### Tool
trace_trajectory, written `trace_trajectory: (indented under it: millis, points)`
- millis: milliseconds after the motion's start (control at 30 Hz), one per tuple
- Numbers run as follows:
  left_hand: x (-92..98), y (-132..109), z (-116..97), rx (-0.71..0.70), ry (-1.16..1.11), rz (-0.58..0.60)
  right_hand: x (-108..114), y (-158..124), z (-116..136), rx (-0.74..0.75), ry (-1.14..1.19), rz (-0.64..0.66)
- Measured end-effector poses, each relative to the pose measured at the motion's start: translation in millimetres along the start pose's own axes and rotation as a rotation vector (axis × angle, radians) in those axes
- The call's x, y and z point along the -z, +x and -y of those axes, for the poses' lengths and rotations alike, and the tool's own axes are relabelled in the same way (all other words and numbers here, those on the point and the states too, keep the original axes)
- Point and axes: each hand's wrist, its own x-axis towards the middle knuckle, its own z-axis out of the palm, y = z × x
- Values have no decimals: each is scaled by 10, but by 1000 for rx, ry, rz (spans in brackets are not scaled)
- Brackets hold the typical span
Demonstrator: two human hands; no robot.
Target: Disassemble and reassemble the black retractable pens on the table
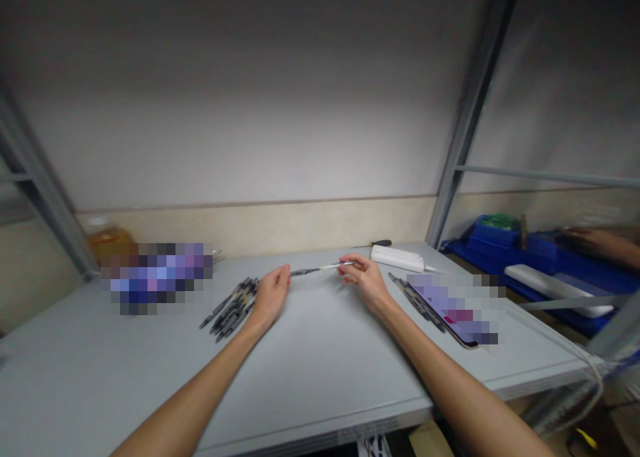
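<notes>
My left hand (273, 294) is closed in a pinch on a dark grey pen (305, 272) above the table. From the pen's right end a thin pale refill (329, 266) runs in line to my right hand (365, 278), whose fingers are closed on its far end. Whether the refill sits inside the pen or only touches it, I cannot tell. Beside my left hand lies a heap of several dark grey pens (233, 310). A second row of similar pens (417, 302) lies right of my right hand.
On the grey table (320, 377) are a white power strip (397, 258), a screwdriver (381, 243) and a flat blurred-out item (447, 310). At the left, another blurred item (160, 277) stands by a bottle (107, 237). A co-worker's hand (600, 244) is over blue bins (493, 244).
</notes>
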Motion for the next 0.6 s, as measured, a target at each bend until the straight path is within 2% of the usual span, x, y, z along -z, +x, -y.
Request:
trace_trajectory:
  millis: [267,600]
  points:
    - [-21,-5,-9,30,-73,88,-7,-18,-10,19,-68,60]
    - [-6,-27,-44,5,-79,87,10,10,-67,96,-261,73]
